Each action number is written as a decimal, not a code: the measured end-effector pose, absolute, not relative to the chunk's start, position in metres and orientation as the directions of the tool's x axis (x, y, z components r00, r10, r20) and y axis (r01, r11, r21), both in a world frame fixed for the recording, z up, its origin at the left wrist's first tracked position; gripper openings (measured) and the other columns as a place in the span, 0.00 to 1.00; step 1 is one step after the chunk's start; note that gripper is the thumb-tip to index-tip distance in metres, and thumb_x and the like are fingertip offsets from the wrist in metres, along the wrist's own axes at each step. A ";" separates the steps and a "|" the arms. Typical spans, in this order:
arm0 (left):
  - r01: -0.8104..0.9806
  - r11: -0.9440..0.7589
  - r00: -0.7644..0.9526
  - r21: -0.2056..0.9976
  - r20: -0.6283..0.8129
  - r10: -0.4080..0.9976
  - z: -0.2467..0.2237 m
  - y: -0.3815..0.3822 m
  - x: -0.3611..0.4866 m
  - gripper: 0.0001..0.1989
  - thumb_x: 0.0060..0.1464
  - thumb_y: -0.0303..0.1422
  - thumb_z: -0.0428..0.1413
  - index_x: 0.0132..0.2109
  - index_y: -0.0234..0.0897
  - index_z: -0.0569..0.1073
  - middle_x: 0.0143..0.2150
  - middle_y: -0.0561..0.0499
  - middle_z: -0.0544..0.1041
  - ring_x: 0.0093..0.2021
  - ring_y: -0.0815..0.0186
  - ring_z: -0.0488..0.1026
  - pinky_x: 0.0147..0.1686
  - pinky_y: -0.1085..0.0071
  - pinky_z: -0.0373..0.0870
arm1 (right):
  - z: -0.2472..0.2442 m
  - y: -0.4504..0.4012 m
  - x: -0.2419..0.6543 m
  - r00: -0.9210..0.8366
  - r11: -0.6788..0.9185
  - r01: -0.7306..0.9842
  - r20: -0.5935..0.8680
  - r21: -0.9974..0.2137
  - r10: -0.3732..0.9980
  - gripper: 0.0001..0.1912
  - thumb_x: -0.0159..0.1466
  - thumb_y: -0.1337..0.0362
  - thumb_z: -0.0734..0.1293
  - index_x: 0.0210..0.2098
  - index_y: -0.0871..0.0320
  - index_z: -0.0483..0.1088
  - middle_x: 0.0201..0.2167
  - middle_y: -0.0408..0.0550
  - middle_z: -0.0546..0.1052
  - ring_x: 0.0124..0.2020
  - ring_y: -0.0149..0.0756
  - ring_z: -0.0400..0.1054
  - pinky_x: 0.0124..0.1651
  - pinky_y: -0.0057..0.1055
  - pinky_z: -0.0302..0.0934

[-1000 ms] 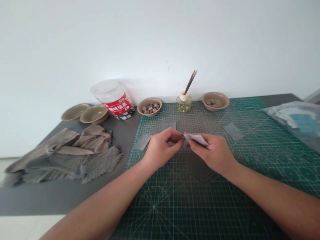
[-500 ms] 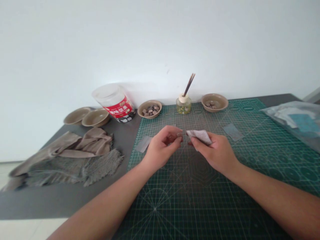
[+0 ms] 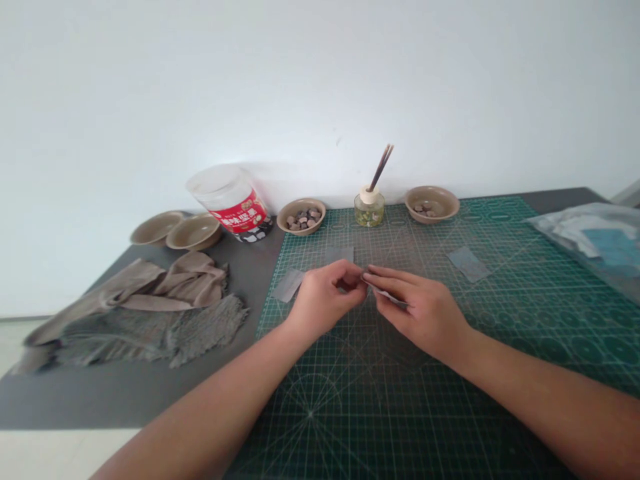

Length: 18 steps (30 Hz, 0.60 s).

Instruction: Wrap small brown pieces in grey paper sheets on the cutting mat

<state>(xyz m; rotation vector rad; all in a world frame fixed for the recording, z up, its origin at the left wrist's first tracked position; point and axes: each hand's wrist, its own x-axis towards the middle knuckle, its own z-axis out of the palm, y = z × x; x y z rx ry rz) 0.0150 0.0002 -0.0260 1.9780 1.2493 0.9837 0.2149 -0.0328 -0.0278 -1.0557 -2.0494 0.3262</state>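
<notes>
Over the green cutting mat my two hands meet at the fingertips. My left hand is closed in a pinch; what lies between its thumb and finger is too small and hidden to make out. With my right hand I grip a small folded grey-white sheet, seen nearly edge-on between thumb and fingers. Its left end reaches the left fingertips. Three thin grey rectangular sheets lie on the mat: one left of my hand, one behind it, and another to the right.
Along the wall stand a bowl of small stones, a reed diffuser and a bowl holding a few stones. Leftward are a red-labelled plastic tub, two bowls and a crumpled grey cloth. A clear bag lies right.
My right hand has moved left and turned, bringing the folded sheet from a gap to the left fingertips. The sheet's broad face no longer shows. The rear grey sheet is more visible.
</notes>
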 end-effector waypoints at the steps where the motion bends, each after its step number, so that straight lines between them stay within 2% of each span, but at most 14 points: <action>1: 0.487 -0.384 0.285 0.785 0.273 0.919 -0.026 0.000 0.015 0.01 0.52 0.27 0.60 0.34 0.36 0.77 0.26 0.56 0.77 0.27 0.72 0.71 0.28 0.77 0.66 | -0.028 -0.033 0.215 -0.349 0.620 0.582 0.527 -0.526 0.775 0.17 0.67 0.68 0.66 0.54 0.60 0.76 0.56 0.50 0.78 0.55 0.37 0.75 0.62 0.32 0.67; 9: 0.524 -0.401 0.291 0.751 0.284 0.914 -0.021 -0.004 0.018 0.05 0.51 0.26 0.60 0.28 0.35 0.75 0.25 0.57 0.76 0.26 0.73 0.71 0.27 0.78 0.64 | -0.029 -0.033 0.216 -0.377 0.619 0.648 0.519 -0.444 0.767 0.18 0.68 0.67 0.65 0.56 0.60 0.75 0.55 0.50 0.79 0.54 0.40 0.76 0.60 0.38 0.69; 18: 0.546 -0.412 0.312 0.730 0.280 0.908 -0.024 -0.007 0.018 0.06 0.53 0.31 0.60 0.29 0.36 0.75 0.25 0.55 0.77 0.26 0.71 0.72 0.27 0.76 0.64 | -0.031 -0.034 0.218 -0.352 0.620 0.642 0.545 -0.451 0.761 0.17 0.68 0.66 0.65 0.55 0.58 0.76 0.54 0.49 0.80 0.53 0.39 0.76 0.59 0.35 0.70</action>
